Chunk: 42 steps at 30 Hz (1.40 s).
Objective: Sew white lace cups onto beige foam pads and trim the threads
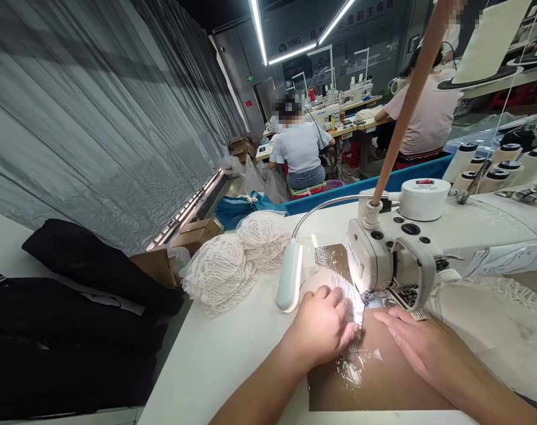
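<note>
A white sewing machine (368,251) stands at the right, its needle area lit brightly. Just left of the needle, my left hand (324,324) presses with bent fingers on a pale lace fabric piece (321,280). My right hand (423,339) lies with its fingers stretched out on the brown, tape-covered plate (383,386), just in front of the machine head. What lies under its palm is hidden. A slim lamp (288,277) on a bendable neck hangs over the white table (219,360), behind my left hand.
Stacks of cream lace pieces (226,268) sit at the table's back left. More pale fabric (476,319) lies right of my right hand. Thread cones (461,160) stand behind the machine. Black cloth (74,342) is at far left. Two people sit at machines further back.
</note>
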Each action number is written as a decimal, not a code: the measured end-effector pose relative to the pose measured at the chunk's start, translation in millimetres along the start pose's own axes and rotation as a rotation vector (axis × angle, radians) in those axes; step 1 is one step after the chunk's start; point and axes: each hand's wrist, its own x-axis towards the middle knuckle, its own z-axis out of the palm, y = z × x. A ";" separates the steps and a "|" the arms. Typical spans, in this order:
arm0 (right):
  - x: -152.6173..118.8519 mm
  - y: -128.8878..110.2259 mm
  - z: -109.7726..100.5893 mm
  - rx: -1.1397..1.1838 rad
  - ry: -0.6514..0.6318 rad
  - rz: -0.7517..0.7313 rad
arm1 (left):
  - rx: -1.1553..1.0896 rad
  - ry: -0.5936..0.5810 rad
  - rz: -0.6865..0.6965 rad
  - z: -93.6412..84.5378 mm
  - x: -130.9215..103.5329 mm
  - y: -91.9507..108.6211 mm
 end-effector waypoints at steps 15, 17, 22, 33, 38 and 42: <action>-2.9 -8.3 -22.8 0.206 -0.108 -0.044 | -0.118 -0.013 0.090 4.9 -3.7 23.2; -3.6 -11.5 -24.8 0.214 -0.125 -0.060 | -0.108 -0.026 0.091 3.9 -4.1 23.2; -5.7 -15.8 -23.1 0.213 -0.040 -0.089 | -0.098 -0.041 0.107 3.2 -4.0 21.6; 0.5 -18.4 -25.0 0.147 0.000 -0.108 | -0.101 -0.004 0.121 6.2 0.2 14.2; 3.8 -17.1 -17.4 0.114 -0.021 -0.098 | -0.067 0.040 0.119 16.3 2.7 9.3; 8.1 -16.4 -13.5 0.097 -0.028 -0.060 | -0.036 0.076 0.104 20.1 5.6 5.4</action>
